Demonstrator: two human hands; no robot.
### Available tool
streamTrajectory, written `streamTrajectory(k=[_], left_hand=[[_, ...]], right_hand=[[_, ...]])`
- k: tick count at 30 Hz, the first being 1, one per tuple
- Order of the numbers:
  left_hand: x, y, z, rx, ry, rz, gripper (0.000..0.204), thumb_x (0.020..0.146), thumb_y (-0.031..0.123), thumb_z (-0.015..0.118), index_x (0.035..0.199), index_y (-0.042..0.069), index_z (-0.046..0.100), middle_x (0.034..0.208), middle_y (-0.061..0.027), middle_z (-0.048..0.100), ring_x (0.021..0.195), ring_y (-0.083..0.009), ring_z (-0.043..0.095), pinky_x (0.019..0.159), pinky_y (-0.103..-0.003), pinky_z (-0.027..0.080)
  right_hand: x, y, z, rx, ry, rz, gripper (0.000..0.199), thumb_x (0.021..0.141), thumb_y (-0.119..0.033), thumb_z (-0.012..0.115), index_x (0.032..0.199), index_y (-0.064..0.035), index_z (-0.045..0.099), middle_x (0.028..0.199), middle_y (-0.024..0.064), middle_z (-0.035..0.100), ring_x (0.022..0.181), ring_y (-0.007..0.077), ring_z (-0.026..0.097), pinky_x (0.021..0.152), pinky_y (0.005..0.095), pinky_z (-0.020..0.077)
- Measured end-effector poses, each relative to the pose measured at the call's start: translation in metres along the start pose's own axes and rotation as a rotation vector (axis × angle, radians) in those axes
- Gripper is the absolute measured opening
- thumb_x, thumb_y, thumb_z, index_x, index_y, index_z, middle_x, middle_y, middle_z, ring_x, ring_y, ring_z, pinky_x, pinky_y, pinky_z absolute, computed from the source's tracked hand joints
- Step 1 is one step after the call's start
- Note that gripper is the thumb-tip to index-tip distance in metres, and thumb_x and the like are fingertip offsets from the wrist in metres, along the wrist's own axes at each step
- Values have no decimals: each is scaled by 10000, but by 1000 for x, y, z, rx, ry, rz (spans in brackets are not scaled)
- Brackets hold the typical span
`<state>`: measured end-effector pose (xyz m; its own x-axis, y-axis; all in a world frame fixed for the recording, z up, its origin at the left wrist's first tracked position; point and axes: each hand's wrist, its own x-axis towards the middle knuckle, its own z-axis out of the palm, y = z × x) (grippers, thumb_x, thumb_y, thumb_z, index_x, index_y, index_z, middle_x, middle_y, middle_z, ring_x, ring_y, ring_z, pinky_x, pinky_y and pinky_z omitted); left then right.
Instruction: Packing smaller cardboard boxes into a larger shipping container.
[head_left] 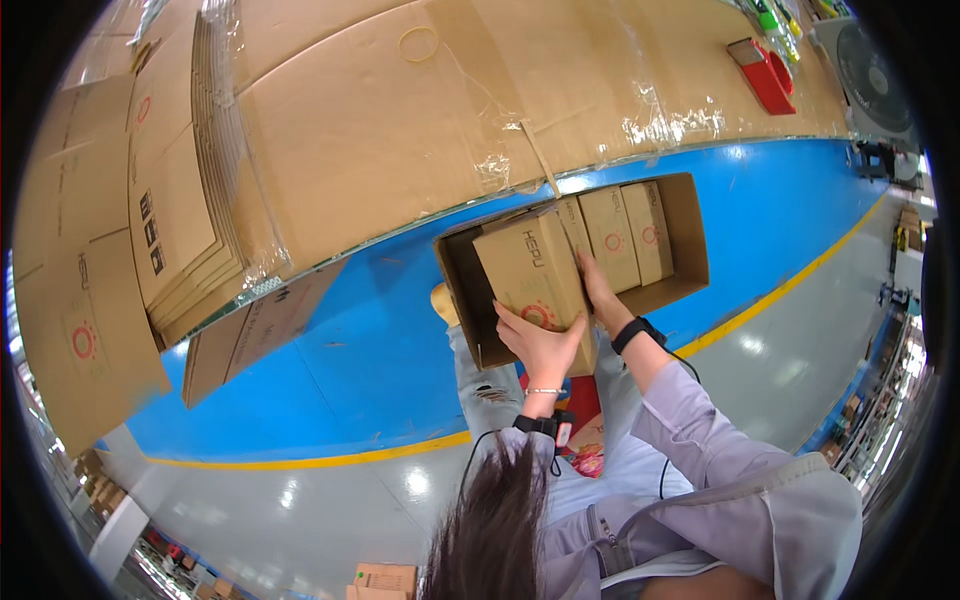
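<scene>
A small brown cardboard box (528, 265) with a red emblem is held between my two hands, slightly tilted, at the left part of a larger open carton (690, 235). My left hand (540, 342) grips its near left side, fingers spread over the printed face. My right hand (602, 297) presses against its right side. Inside the carton, more small boxes (610, 240) stand side by side toward the right. The carton's left end (462, 262) shows a dark gap beside the held box. The carton sits close in front of my legs, against the table edge.
A cardboard-covered table (370, 120) runs along the far side, bearing a rubber band (418, 44) and a red tape dispenser (772, 82). Flattened cartons (175, 200) are stacked at the left. A fan (868, 80) stands far right. Blue floor (380, 390) has a yellow border line.
</scene>
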<state>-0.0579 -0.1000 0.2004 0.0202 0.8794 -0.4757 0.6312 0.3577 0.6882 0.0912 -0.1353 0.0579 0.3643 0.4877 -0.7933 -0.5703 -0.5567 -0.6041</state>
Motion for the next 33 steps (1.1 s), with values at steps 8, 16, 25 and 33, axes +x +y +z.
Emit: streamTrajectory(k=[8, 16, 25, 33], left_hand=[[32, -54, -22, 281, 119, -50, 1244, 532, 370, 858, 1405, -99, 106, 1244, -295, 342, 1173, -441, 345, 996, -513, 316], [28, -52, -14, 363, 268, 31, 1277, 506, 391, 877, 1415, -85, 117, 1260, -290, 340, 1169, -431, 350, 976, -508, 327], [17, -62, 25, 398, 203, 225, 1177, 634, 369, 828, 1422, -117, 102, 1340, -323, 286, 1226, -450, 311, 1020, -531, 248], [11, -49, 31, 489, 211, 158, 1297, 564, 471, 856, 1463, -36, 71, 1362, -320, 268, 1254, -446, 308, 1011, -544, 271]], right_hand=[[-7, 18, 100, 4, -209, 187, 616, 983, -504, 326, 1365, -32, 434, 1342, 113, 503, 1186, 182, 486, 1016, 302, 355], [3, 37, 118, 217, -363, 276, 633, 982, -522, 350, 1355, -19, 443, 1339, 118, 499, 1177, 162, 490, 989, 302, 386], [26, 31, 83, 311, -446, 352, 446, 956, -366, 501, 1225, -13, 552, 1109, 94, 646, 930, 144, 635, 796, 271, 520], [66, 65, 67, 105, -569, 415, 403, 972, -370, 468, 1202, -56, 573, 1054, 27, 659, 802, 64, 628, 696, 117, 460]])
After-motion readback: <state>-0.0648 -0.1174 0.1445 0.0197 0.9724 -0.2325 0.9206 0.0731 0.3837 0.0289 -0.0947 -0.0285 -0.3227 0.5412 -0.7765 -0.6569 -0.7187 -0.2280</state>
